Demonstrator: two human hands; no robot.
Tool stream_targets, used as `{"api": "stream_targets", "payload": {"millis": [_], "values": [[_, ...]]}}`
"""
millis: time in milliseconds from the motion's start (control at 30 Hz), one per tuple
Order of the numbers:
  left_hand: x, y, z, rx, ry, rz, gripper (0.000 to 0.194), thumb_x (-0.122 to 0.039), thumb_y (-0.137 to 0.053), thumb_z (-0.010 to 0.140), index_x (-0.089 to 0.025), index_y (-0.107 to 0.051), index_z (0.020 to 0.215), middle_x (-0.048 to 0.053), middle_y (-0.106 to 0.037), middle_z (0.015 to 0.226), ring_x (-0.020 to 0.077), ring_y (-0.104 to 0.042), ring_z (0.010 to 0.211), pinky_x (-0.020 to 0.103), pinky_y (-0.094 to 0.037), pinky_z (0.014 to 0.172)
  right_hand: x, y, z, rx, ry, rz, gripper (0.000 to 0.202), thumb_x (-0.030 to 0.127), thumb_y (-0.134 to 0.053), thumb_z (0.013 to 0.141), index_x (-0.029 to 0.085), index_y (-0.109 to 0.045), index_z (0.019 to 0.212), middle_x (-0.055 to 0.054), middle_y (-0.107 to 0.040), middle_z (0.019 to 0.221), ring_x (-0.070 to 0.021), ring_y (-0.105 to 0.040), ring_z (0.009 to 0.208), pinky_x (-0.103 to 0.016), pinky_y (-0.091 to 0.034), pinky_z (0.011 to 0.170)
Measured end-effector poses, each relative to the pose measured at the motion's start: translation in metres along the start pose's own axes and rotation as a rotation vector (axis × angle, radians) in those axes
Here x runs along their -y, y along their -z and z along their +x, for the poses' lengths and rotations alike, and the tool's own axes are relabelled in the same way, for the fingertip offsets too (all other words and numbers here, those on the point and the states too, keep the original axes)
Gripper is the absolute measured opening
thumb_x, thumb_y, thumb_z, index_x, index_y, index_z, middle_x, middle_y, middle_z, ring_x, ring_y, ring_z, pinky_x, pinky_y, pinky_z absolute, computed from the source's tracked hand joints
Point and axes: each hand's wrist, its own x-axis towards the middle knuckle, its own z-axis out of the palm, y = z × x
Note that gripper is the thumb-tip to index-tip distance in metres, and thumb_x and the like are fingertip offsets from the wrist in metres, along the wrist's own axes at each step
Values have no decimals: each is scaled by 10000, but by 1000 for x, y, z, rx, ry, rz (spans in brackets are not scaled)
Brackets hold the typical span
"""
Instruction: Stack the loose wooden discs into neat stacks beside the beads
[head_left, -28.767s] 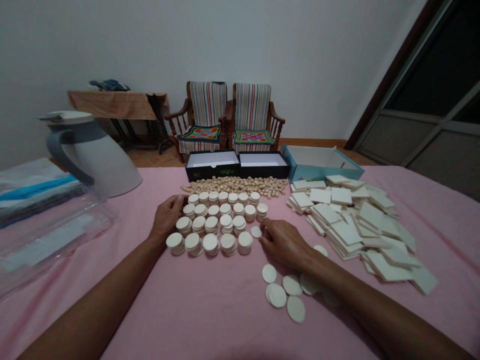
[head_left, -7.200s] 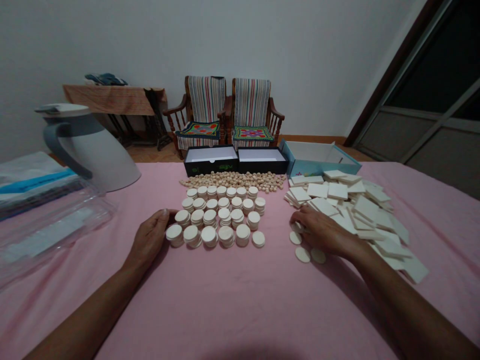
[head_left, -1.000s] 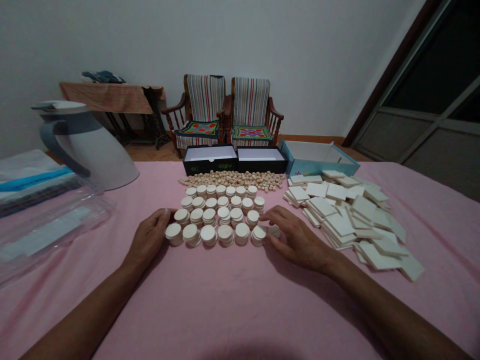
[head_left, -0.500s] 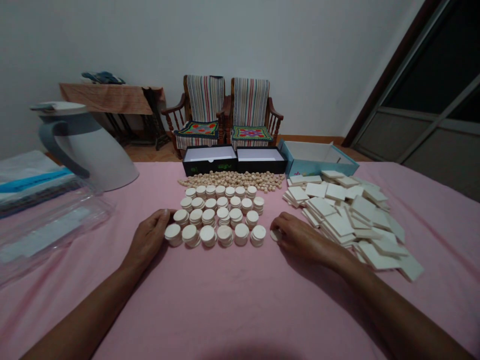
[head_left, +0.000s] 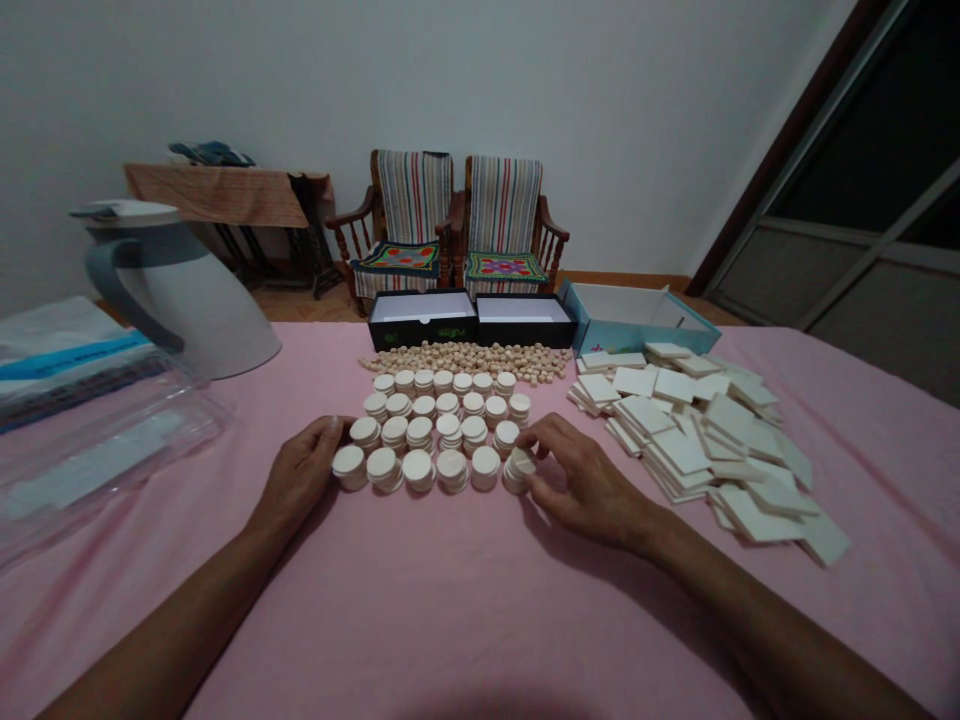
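Observation:
Rows of pale round wooden discs, piled in short stacks, stand on the pink cloth in front of me. My left hand rests on its edge at the left end of the rows, thumb against a stack in the second row, and holds nothing. With thumb and fingertips my right hand grips a wooden disc at the top of the rightmost front stack. Its index finger reaches close to the stack behind.
Small wooden beads lie behind the stacks. Two black boxes and a light blue box stand beyond. Square wooden tiles are heaped at right. At left are a white jug and clear plastic packaging.
My right hand has moved left from the bare cloth to the rightmost front stack, bringing the wooden disc onto its top. My left hand has stayed in place.

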Motion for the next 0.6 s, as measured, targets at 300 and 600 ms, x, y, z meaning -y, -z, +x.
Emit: {"api": "stream_targets", "payload": {"millis": [300,600], "values": [[2,1,0,13,3,18,468,-542,-397,834,-164,-658,923,78,-709,945,252,-633,868,302,-495,755,-7,25,-3,51,-104,-105,154,206,-531,815,190,-547,967,-53,-583,918,-163,-532,793,-301,-429,705],[-4,1,-1,0,9,5,462,-549,-421,814,-166,-658,918,78,-703,973,259,-625,902,297,-494,780,-27,60,-38,566,-346,-433,102,171,-529,752,196,-571,842,-86,-621,860,-205,-569,725,-322,-385,633]]}}
